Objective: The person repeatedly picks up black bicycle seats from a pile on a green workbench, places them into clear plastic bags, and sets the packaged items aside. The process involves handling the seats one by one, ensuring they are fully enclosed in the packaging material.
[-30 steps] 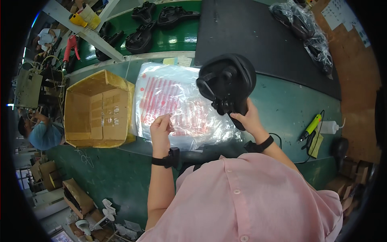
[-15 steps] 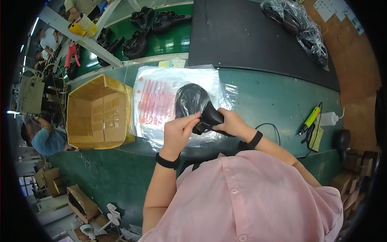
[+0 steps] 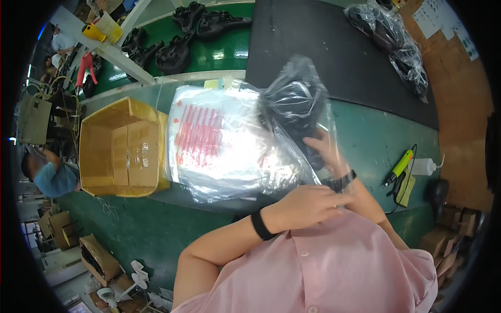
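A black bicycle saddle sits inside a clear plastic bag, tilted up off the bench with its wide end away from me. My right hand is closed around the narrow nose end, with some fingers hidden behind it. The lower part of the bag hangs over that wrist. Close to my chest, my left hand has its fingers drawn together at the bag's near edge; the grip is partly blurred. Left of the saddle lies a stack of flat clear bags with red print.
An open cardboard box stands at the left. Several saddles lie on the green surface beyond. Bagged saddles rest on the black mat. A green-and-black hand tool and a white bottle lie at the right.
The saddle has moved right and away from me, and the bag now stretches loosely around it. My left hand has left the saddle and come right, toward my chest.
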`<control>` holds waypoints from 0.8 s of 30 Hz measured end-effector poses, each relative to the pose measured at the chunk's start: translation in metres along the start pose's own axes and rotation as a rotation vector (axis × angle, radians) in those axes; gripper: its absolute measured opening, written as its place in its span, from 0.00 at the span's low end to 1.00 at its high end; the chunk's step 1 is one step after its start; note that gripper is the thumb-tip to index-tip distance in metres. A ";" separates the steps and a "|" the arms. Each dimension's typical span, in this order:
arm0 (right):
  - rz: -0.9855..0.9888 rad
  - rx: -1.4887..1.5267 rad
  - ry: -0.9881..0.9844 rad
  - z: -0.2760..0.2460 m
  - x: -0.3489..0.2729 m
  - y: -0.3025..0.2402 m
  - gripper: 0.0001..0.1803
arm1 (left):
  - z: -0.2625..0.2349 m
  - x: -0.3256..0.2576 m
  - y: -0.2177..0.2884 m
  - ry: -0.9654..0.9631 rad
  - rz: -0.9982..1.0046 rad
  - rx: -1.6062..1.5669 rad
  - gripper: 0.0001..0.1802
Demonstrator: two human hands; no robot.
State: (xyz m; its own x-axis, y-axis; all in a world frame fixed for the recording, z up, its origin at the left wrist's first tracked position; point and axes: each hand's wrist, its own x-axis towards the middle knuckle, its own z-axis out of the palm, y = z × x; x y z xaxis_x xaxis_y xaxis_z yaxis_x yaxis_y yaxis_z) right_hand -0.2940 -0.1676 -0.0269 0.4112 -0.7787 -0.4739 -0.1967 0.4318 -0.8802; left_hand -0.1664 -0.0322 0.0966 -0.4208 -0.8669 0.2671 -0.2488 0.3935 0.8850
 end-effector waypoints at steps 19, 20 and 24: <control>-0.853 -0.932 0.293 0.030 0.421 -0.212 0.34 | -0.124 -0.149 -0.209 0.231 -1.032 0.659 0.33; -1.009 -1.020 0.235 0.055 0.461 -0.215 0.39 | -0.129 -0.148 -0.210 0.210 -1.048 0.640 0.34; -1.000 -1.435 0.250 0.168 0.550 -0.201 0.44 | -0.128 -0.153 -0.214 0.180 -1.108 0.632 0.34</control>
State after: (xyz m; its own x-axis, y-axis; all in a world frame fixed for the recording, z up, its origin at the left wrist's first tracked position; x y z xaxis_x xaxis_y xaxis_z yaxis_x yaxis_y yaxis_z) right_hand 0.1206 -0.6059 -0.1067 0.7456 -0.5743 0.3380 -0.5887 -0.8053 -0.0695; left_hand 0.0623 -0.0228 -0.0845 0.3854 -0.8320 -0.3990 -0.7767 -0.5260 0.3465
